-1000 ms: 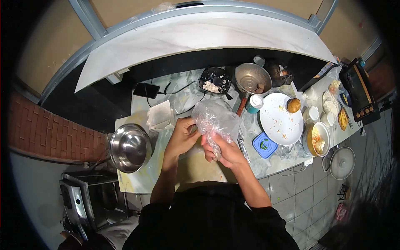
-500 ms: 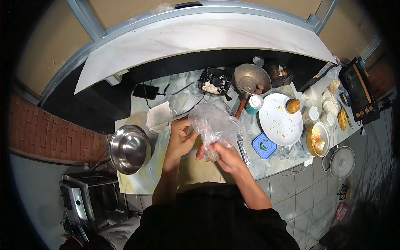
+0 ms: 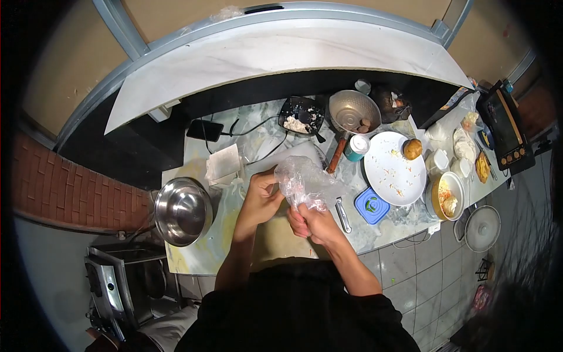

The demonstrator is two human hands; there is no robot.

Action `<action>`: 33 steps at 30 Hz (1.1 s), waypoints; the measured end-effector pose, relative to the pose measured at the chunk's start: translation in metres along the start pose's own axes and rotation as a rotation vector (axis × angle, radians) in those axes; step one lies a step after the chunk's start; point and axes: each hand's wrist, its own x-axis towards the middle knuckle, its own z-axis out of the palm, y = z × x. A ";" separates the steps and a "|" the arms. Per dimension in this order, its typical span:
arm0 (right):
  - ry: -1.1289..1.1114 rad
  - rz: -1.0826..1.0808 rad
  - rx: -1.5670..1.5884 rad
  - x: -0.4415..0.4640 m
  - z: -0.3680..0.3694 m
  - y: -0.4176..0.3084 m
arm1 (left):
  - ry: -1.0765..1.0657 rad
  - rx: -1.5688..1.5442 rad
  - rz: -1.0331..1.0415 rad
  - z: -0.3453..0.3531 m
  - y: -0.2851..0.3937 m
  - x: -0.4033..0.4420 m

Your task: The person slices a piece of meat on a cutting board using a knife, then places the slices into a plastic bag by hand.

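A crumpled clear plastic bag [image 3: 306, 178] hangs over the counter between my two hands. My right hand [image 3: 314, 224] is wrapped in a fist around the bag's gathered lower end. At the bag's left edge my left hand [image 3: 263, 196] pinches the plastic; its fingertips are partly hidden behind the film. Whether anything is inside the bag I cannot make out. Just right of my right hand lies a knife with a metallic handle [image 3: 343, 216], and past it a blue square lid [image 3: 372, 205] with green pieces on it.
A steel bowl [image 3: 183, 211] stands at the left. Farther back are paper napkins [image 3: 223, 164], a black dish [image 3: 301, 117] and a saucepan [image 3: 355, 110]. To the right sit a white jar [image 3: 357, 146], a large white plate [image 3: 394, 176] and a bowl of shredded food [image 3: 441, 193].
The bag has bunched smaller and shifted slightly right. My right hand has closed into a fist lower on it, and my left hand has moved a little right and down.
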 end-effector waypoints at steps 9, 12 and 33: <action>0.135 -0.015 -0.051 0.006 0.009 0.000 | 0.067 0.046 0.037 0.009 0.006 0.006; 0.146 -0.008 0.014 0.010 0.005 0.003 | 0.057 0.005 -0.005 0.008 0.005 0.005; 0.285 -0.027 -0.585 0.003 -0.008 -0.042 | 0.226 0.439 0.003 0.094 0.005 -0.028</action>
